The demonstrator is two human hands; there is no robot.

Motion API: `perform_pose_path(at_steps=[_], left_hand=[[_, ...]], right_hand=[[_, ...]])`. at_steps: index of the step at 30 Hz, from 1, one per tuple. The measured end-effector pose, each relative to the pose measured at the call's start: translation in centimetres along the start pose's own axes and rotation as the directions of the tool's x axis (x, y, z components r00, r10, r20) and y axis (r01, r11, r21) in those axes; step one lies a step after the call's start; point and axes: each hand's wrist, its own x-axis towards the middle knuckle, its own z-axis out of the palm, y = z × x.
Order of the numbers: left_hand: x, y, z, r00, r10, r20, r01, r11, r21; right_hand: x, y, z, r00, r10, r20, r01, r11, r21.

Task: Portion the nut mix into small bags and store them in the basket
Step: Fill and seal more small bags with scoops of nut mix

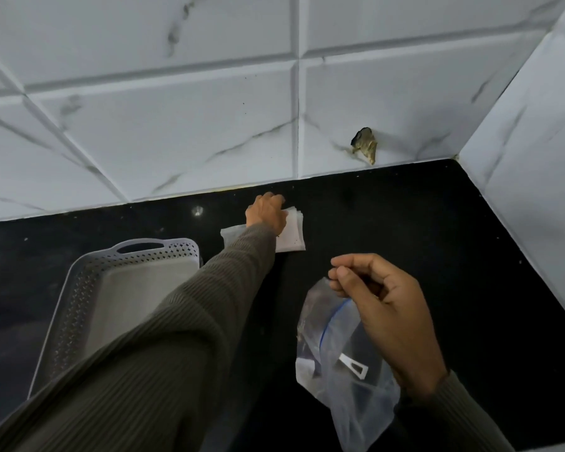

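A stack of small clear bags (292, 234) lies on the black counter near the back wall. My left hand (266, 213) reaches across and rests on that stack, fingers curled over its far edge. My right hand (377, 296) pinches the top edge of a large clear zip bag (340, 363) with a blue seal line, holding it above the counter at the front right. What the large bag holds is hard to make out. A grey perforated basket (88, 285) with a handle stands at the left, its inside bare.
The black counter (421, 223) ends at white marble-look tiled walls behind and to the right. A chipped hole in the tile (365, 145) shows just above the counter. My left sleeve crosses over the basket's right side.
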Motion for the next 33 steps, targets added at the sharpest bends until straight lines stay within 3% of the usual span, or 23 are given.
perform_pose_path(at_steps=[9,16,19,23,28,33], left_hand=[[0.8,-2.4,1.5,0.989,-0.003,-0.147,-0.01,0.996,-0.086],[-1.0,-2.5,-0.9,0.966,-0.112,-0.235,0.032,0.948,-0.318],[-4.0,-2.0,-2.7,0.942,-0.225,-0.25,0.061,0.846,-0.53],[-10.0,-1.1,-4.2,0.932,-0.209,-0.297,-0.05,0.735,-0.676],[-17.9,0.8,-5.0,0.913,-0.248,-0.324,-0.157,0.519,-0.84],[-22.7,1.4,-5.3,0.93,-0.281,-0.238,-0.158,0.279,-0.947]], right_hand=[[6.2,0.8,1.7,0.997,0.063,0.035,-0.062,0.998,-0.014],[8.2,1.3,2.4,0.992,0.125,0.031,-0.122,0.989,-0.085],[8.1,1.1,2.8,0.993,0.115,0.033,-0.111,0.989,-0.095],[7.3,0.6,4.0,0.994,0.09,0.07,-0.08,0.988,-0.133],[5.1,0.4,6.0,0.985,0.092,0.145,-0.064,0.981,-0.183],[2.6,0.9,6.8,0.994,0.094,0.058,-0.087,0.989,-0.121]])
